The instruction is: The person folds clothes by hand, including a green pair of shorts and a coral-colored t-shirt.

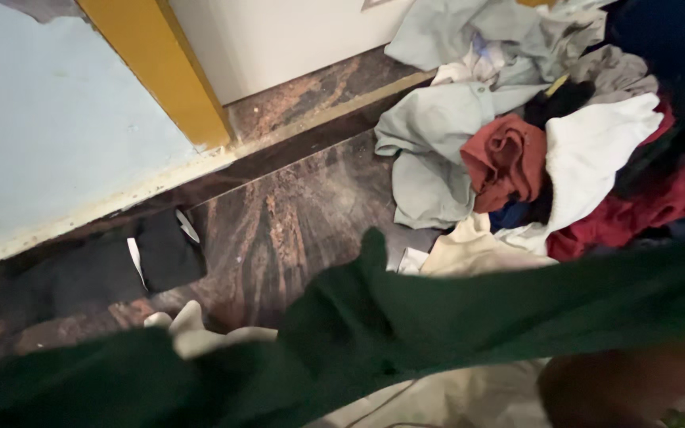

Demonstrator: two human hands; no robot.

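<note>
Pale blue wall (49,119) fills 9–11 o'clock, w/ a mustard-yellow door-frame post (164,67) at 11 and a white door panel (279,40) at 12. Below them: dark reddish-brown polished stone floor (279,222), veined, w/ a raised step along the wall base.

At 8 o'clock a folded black cloth w/ a white strip at its edge (164,252) lies flat on the floor, near the wall, apart from the rest.

Across the whole bottom, 7 to 4 o'clock, a dark green knit garment (374,325) is stretched out, blurred, very close to the cam; one peak of it sticks up at centre. It covers most of a cream-coloured cloth (192,333) that shows at 7 and again at 5–6.

At 1–3 o'clock: a loose pile of clothes on the floor — pale grey-green shirt (430,150), rust-red crumpled cloth (505,162) just beside it, white knit top (596,154) touching the red one, dark crimson garment (636,210) under/behind the white.

Right hand/forearm (620,384) at 5 o'clock, blurred, just under the green garment's edge, touching it; can't tell if fingers are closed on it. Left hand: not visible.
</note>
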